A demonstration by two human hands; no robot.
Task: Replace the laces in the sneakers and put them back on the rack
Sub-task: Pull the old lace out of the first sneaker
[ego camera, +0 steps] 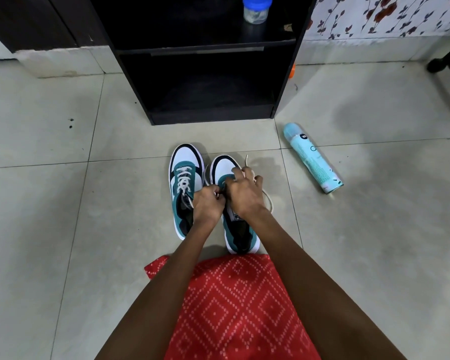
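Two teal, white and black sneakers stand side by side on the tiled floor, toes toward the rack. The left sneaker (183, 175) carries a white lace through its eyelets. Over the right sneaker (240, 229) both hands work at the eyelets. My left hand (207, 201) pinches the lace at the tongue. My right hand (243, 193) holds the white lace (268, 201), which loops out to the right and sticks up past the toe. The hands hide the right sneaker's eyelets.
A black shoe rack (205, 74) stands just beyond the sneakers, its lower shelf bare; a blue-lidded jar (256, 9) sits on the upper shelf. A teal spray can (312, 157) lies on the floor to the right. Red patterned cloth (234, 307) covers my lap.
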